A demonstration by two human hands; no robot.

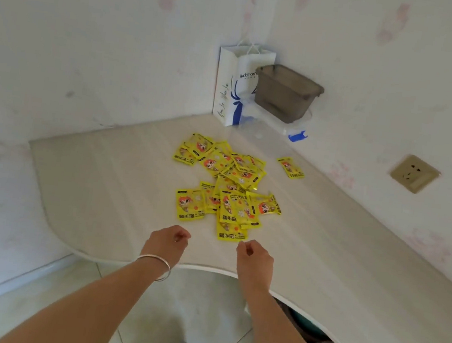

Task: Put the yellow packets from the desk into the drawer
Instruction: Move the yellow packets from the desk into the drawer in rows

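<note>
Both the left hand (171, 241) and right hand (255, 255) hover loosely curled and empty just short of the overlapping yellow packets (224, 188) on the desk (103, 184), lower packets partly hidden.

Bright, diffuse daylight, source not visible; walls (92, 41) washed pale, wallpaper pattern faint; soft sheen on desk (322, 254) near back corner; shadows weak, short; dim blurred reflection on floor tiles (180, 322); wide-angle distortion bends desk edge and wall lines toward frame borders; overall slight softness, packet print legible only at centre
</note>
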